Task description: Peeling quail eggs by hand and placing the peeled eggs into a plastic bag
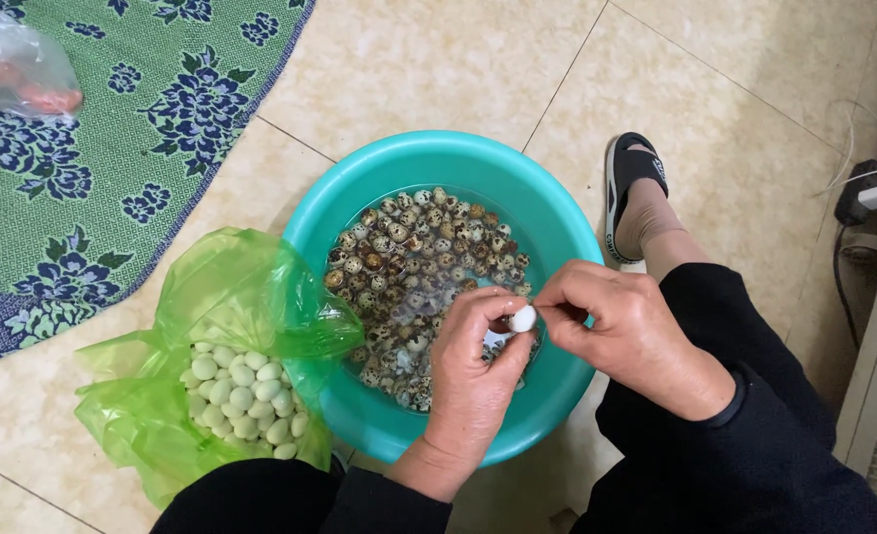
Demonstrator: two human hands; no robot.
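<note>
My left hand (pixel 473 371) pinches a small, peeled white egg (pixel 524 318) between thumb and fingertips, just above the near edge of a teal basin (pixel 458 158) holding water and many speckled, unpeeled eggs (pixel 409 257). My right hand (pixel 621 331) is closed in a fingertip pinch right at the egg's side, seemingly on a bit of shell. The egg looks light, wet, slippery and soft, so I judge it best held gently around its middle; a green bag (pixel 231 297) of peeled eggs (pixel 241 396) sits to my left on the tiled floor (pixel 438 69).
</note>
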